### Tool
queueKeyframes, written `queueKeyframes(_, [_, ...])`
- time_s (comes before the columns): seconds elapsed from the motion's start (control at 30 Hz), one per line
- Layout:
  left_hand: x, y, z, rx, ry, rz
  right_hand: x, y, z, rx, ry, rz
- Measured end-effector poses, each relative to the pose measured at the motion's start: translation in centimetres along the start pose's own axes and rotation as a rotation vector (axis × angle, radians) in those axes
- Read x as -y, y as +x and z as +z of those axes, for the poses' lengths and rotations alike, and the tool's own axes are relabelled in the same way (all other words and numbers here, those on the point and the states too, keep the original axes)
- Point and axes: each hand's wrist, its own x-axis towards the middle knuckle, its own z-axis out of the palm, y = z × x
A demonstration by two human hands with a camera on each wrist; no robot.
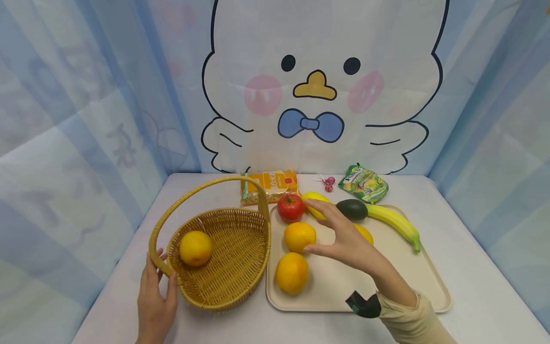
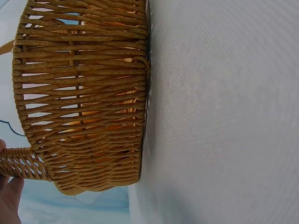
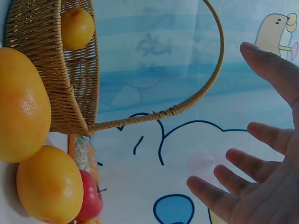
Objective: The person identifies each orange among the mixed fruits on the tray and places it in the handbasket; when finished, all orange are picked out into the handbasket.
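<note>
My left hand (image 1: pixel 155 298) grips the foot of the handle of a wicker basket (image 1: pixel 236 258), thumb on one side and fingers on the other. Inside the basket lies one orange (image 1: pixel 195 248). Over the beige tray (image 1: pixel 335 291) hovers my right hand (image 1: pixel 350 239), thumb and fingers spread, holding nothing. Nearest to it are an orange (image 1: pixel 300 237), a red apple (image 1: pixel 290 208) and a yellow fruit (image 1: pixel 315 203) that it partly covers. Another orange (image 1: pixel 292 273) lies closer to the front. Part of a yellow-orange fruit (image 1: pixel 364 232) shows behind the right hand.
On the tray's far side lie a dark green avocado (image 1: pixel 351 209) and a banana (image 1: pixel 395 222). Along the table's back edge are an orange packet (image 1: pixel 275 186), small lollipops (image 1: pixel 329 183) and a green bag (image 1: pixel 364 184). Printed curtains enclose the table.
</note>
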Motion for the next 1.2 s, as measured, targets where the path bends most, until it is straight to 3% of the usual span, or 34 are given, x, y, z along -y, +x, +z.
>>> queueKeyframes(0.3, [0.2, -0.1, 0.0, -0.013, -0.01, 0.028, -0.2, -0.3, 0.6, 0.003, 0.034, -0.015])
queueKeyframes(0.77, [0.1, 0.0, 0.0, -0.015, -0.015, 0.036, -0.8, -1.2, 2.4, 0.028, 0.057, 0.053])
queueKeyframes(1.2, [0.2, 0.0, 0.0, -0.02, -0.014, 0.063, -1.9, -1.9, 4.1, 0.043, 0.147, 0.076])
